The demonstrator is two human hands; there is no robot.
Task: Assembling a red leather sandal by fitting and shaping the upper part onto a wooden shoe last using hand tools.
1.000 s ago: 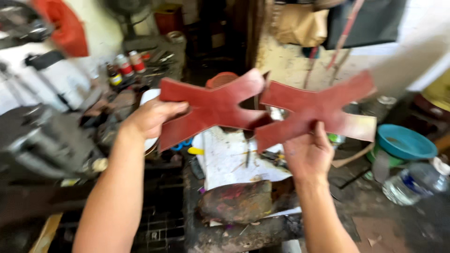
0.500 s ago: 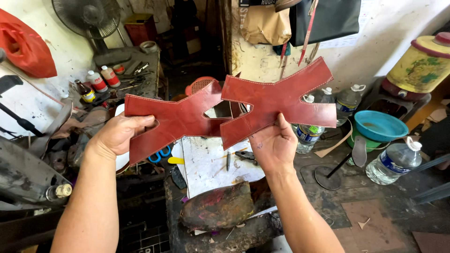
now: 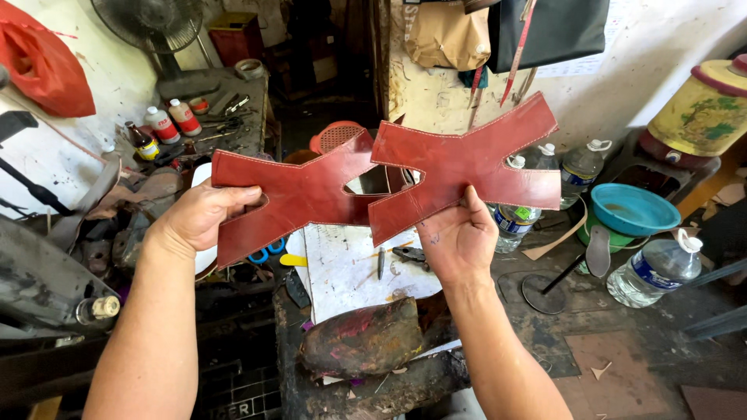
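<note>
Two reddish-brown X-shaped leather pieces with stitched edges are held up side by side in the head view. My left hand (image 3: 198, 218) grips the left leather piece (image 3: 292, 194) at its left notch. My right hand (image 3: 459, 241) pinches the right leather piece (image 3: 467, 163) from below at its lower notch. The inner arms of the two pieces overlap slightly in the middle. Both pieces hang in the air above a cluttered workbench.
Below lie a white board (image 3: 350, 268) with pliers (image 3: 411, 255), and a dark rounded block (image 3: 362, 338). Clear water bottles (image 3: 654, 268), a blue bowl (image 3: 634, 210) and a metal stand (image 3: 545, 292) sit right. Glue bottles (image 3: 171, 120) and a fan (image 3: 152, 23) stand back left.
The view has steadied and shifted; both hands still hold the two leather pieces side by side, now lower and more centred, with the pieces' inner arms closer together.
</note>
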